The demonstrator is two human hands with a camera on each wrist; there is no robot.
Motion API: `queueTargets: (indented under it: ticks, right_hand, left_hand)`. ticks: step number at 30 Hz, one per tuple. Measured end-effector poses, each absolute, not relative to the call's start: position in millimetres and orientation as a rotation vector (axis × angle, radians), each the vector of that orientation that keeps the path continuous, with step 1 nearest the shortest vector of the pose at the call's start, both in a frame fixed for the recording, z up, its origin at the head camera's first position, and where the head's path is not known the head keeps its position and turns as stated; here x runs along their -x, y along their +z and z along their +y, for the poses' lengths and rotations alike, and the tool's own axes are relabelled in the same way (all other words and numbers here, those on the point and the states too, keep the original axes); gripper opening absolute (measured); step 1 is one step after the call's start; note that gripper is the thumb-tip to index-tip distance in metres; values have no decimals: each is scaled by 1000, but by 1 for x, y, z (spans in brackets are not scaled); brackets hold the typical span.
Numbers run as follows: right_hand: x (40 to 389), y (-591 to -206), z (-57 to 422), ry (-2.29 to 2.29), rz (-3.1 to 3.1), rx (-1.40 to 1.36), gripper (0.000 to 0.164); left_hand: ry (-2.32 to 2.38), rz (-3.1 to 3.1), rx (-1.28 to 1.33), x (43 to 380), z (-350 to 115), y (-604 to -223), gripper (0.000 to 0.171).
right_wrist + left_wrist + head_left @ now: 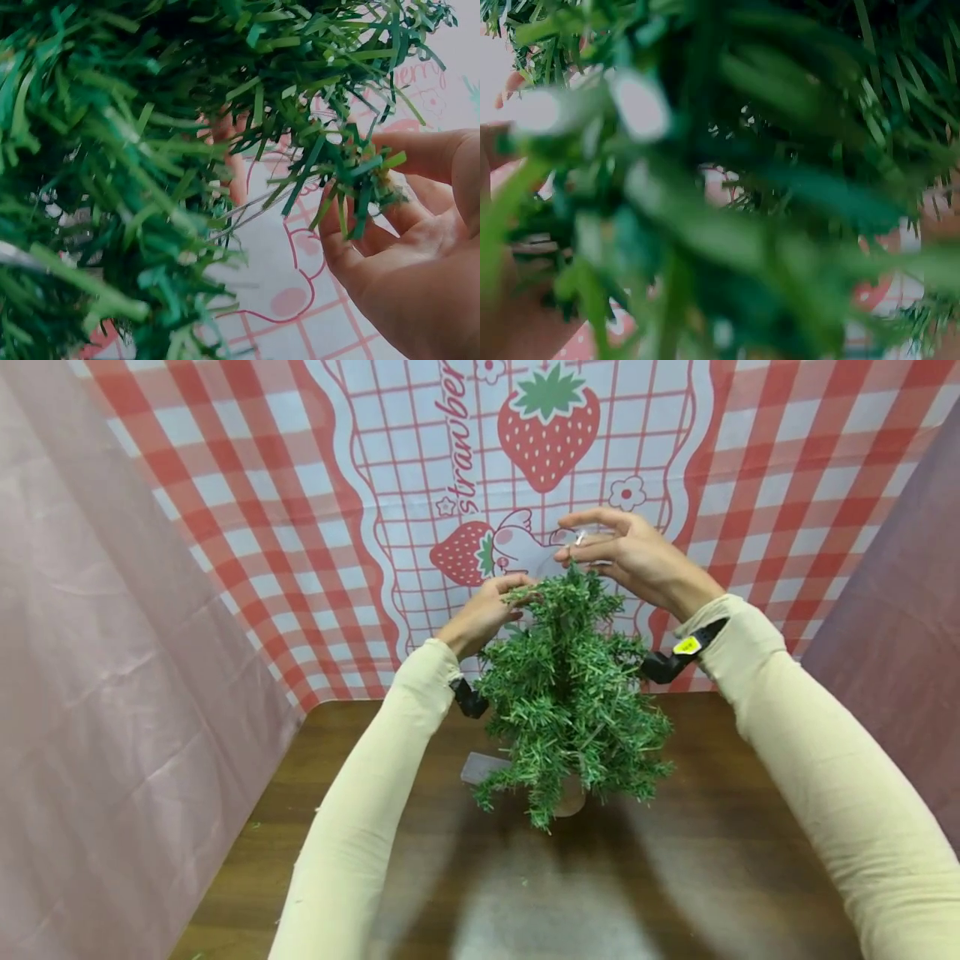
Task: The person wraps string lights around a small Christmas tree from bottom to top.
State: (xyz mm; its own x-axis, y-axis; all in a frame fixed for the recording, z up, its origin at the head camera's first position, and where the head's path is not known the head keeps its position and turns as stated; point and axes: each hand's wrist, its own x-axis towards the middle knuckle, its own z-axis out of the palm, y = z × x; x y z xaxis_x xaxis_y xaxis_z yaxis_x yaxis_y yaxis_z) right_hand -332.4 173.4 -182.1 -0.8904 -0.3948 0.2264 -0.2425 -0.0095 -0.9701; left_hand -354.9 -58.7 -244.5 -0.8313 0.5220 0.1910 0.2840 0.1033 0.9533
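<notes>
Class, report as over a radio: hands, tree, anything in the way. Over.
Left hand at upper left of tree, grip unclear. Right hand by treetop, grip unclear. Tree upright on table. Foliage blocks most of left wrist view.

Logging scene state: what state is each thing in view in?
Green tree: upright on the table
Left hand: at the tree's upper left, grip obscured
Right hand: at the treetop, fingers bent, grip unclear
Thin strands: running near the right hand, ends hidden
Clear plastic piece: on the table, partly behind the tree
Patterned cloth: hung behind the tree
</notes>
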Motion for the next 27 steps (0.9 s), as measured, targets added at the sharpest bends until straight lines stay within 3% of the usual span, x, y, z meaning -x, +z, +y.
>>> queueTargets:
  ticks: [7, 15, 23, 27]
  right_hand:
    - [331, -185, 173, -1965, 2341, 679, 49]
    - [330, -188, 177, -1820, 2591, 667, 51]
    - [328, -197, 180, -1638, 2794, 664, 48]
    - [329, -201, 177, -1567, 2819, 749, 60]
  left_hand:
    - [1920, 2456, -892, 356, -74, -242, 23]
    - [1691, 2785, -1092, 356, -94, -245, 22]
    - [1512, 2959, -1013, 359, -111, -247, 16]
    - [1533, 3057, -912, 359, -120, -251, 10]
